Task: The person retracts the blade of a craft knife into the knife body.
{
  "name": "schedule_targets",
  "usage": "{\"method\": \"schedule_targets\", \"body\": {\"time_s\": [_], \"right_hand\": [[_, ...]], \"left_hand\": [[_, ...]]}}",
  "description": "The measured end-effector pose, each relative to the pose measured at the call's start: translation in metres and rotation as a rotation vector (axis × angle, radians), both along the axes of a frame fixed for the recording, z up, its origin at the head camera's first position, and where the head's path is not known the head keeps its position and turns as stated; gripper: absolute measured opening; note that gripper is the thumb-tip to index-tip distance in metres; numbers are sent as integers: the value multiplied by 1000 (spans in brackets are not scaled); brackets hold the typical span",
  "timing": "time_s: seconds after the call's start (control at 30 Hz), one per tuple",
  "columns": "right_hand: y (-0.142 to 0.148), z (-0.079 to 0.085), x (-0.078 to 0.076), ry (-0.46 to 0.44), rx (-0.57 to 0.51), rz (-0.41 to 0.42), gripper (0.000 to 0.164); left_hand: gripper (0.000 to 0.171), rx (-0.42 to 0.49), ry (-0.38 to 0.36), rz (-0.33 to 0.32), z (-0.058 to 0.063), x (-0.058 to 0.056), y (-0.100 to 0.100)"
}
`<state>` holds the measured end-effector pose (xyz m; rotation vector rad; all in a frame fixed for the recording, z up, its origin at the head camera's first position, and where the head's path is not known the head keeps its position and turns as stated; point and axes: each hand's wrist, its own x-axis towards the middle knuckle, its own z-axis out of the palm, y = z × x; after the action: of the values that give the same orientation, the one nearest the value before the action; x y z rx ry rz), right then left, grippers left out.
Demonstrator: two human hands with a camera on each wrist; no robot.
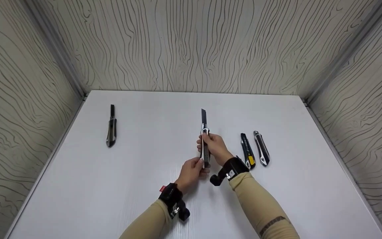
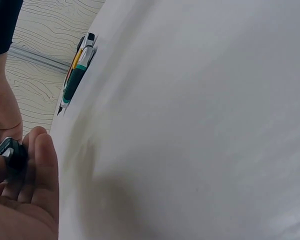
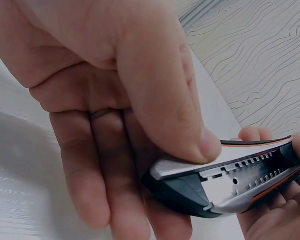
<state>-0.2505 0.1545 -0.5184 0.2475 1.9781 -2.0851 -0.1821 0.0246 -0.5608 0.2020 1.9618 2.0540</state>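
A silver and dark utility knife (image 1: 205, 151) is held above the middle of the table, its blade (image 1: 204, 116) extended and pointing away from me. My right hand (image 1: 217, 146) grips the body near the blade end, thumb lying on top. At the near end, my left hand (image 1: 191, 171) pinches the handle between thumb and fingers. The right wrist view shows the knife's notched slot (image 3: 242, 177) and the right thumb pressed on its silver casing. In the left wrist view, only the dark end of the knife (image 2: 15, 152) appears between the fingers.
Right of my hands lie a black utility knife with a yellow part (image 1: 247, 151) and a silver and dark one (image 1: 261, 148). Another utility knife (image 1: 111, 132), blade out, lies at the far left. Wood-patterned panels (image 1: 191, 46) enclose the white table (image 1: 151, 132).
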Motion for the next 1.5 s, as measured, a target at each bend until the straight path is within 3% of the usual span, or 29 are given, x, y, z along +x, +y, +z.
{"method": "schedule_targets", "body": {"time_s": [0.4, 1.5], "right_hand": [[1, -1, 0, 19, -17, 9, 39], [0, 1, 1, 38, 1, 19, 36]], "left_hand": [[32, -7, 14, 5, 0, 0, 0], [31, 18, -47, 33, 2, -3, 1]]}}
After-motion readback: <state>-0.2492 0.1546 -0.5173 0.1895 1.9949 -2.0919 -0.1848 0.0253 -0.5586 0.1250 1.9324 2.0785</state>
